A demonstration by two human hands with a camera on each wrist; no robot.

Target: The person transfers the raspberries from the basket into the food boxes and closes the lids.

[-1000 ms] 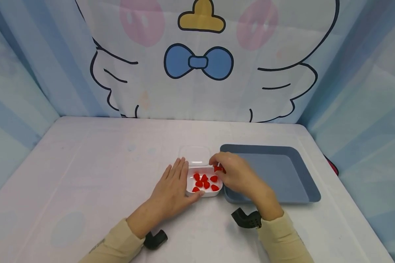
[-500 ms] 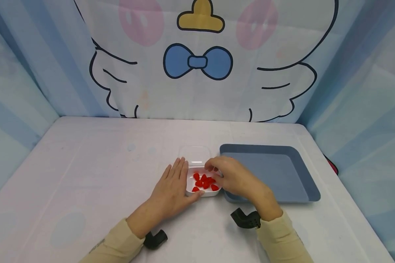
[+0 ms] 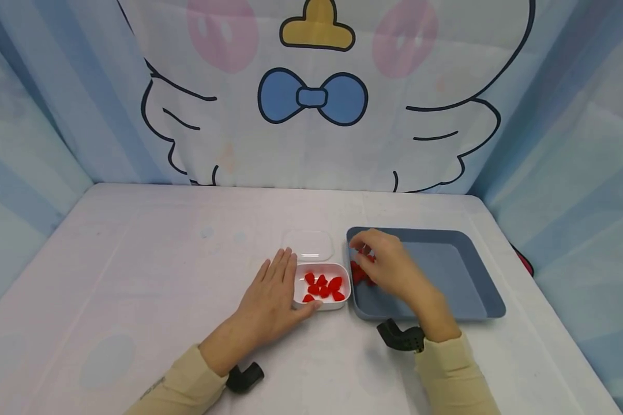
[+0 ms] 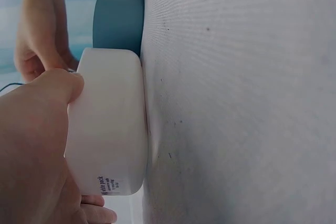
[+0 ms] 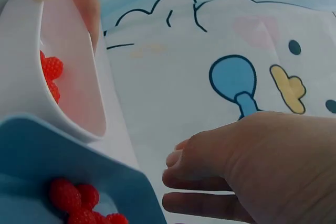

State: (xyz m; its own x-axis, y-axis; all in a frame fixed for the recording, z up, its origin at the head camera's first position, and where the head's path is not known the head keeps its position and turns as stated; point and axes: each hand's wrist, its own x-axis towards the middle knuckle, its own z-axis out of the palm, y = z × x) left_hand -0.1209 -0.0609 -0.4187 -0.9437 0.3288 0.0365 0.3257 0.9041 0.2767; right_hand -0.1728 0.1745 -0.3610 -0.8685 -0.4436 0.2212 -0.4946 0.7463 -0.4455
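A small white container (image 3: 345,288) stands on the table with several red raspberries (image 3: 324,291) inside. My left hand (image 3: 267,305) lies against its left side with straight fingers; the thumb (image 4: 73,83) touches the near rim. To the right, the blue-grey tray (image 3: 446,276) holds more raspberries (image 5: 65,195) at its left end. Above these is my right hand (image 3: 389,265), its fingers loosely bent and apart from the thumb. In the right wrist view nothing shows between them. Part of the tray's fruit is hidden behind the right hand in the head view.
A clear plastic lid (image 3: 307,244) lies flat behind the container. The container stands close to the tray's left edge. A white cloth covers the table (image 3: 161,276). Printed curtains (image 3: 311,155) rise at the back and along both sides.
A raspberry in my right hand one second ago was let go into the container. That hand has since moved right, over the tray. My left hand has stayed in place.
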